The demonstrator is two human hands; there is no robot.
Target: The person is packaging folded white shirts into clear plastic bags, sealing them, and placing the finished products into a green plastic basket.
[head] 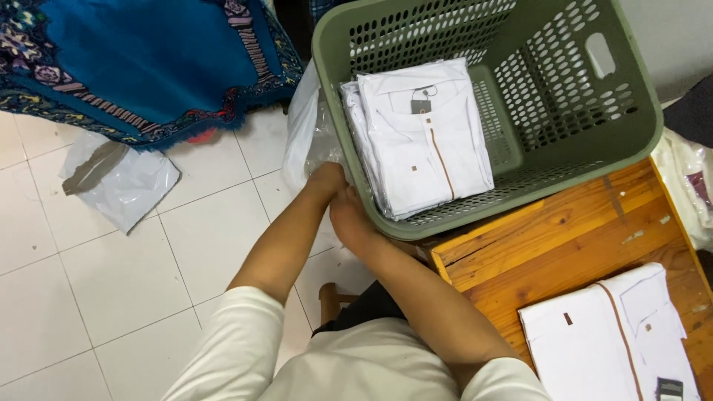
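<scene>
Head view, looking down. Both forearms reach forward and to the left of the wooden bench (579,238), meeting at the near left corner of the grey-green perforated plastic laundry basket (631,111).

Left hand (327,180): pressed against the outer wall of the basket at its corner, fingers hidden between the basket and the crumpled clear plastic bag (306,134) beside it. Whether the fingers are spread or closed on anything cannot be told.

Right hand (350,217): just below the left one, touching it, knuckles against the basket's lower rim. Fingers tucked under and out of sight; grip cannot be told.

Basket: rests partly on the far left corner of the bench, overhanging the white tiled floor (111,282). Inside it, against the left wall, lies a stack of folded white shirts with a brown placket stripe (420,141); a small grey tag sits at the collar of the top one.

On the bench, near right: another folded white shirt with a brown stripe (609,334), well apart from the basket.

Floor, left: a flat white plastic mailer bag (122,182), near the edge of a blue patterned rug (141,59).
</scene>
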